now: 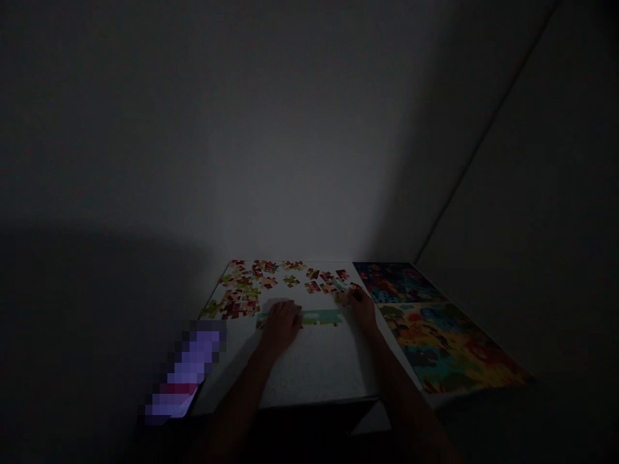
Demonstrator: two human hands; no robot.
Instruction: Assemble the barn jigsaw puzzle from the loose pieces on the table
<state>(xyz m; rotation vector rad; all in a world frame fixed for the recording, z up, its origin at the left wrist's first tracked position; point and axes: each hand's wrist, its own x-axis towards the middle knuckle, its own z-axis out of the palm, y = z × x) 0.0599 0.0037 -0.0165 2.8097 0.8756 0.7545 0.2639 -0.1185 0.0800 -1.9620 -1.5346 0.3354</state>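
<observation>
L hand (285,325) lies flat and open, palm down on a long mint-green strip of joined cardboard jigsaw pieces (323,316), no visible grip. R hand (362,308) curls down, fingers at a small yellow-green jigsaw piece (342,298). Too dim to tell if it's pinched or just touched. Strip sits on a white rectangular table (314,377), just in front of scattered multicoloured loose jigsaw pieces (246,287). Two bright printed picture sheets (435,322) lie to the right: dark blue one far, yellow one near. Pixelated purple patch (186,374) by table's L edge.
</observation>
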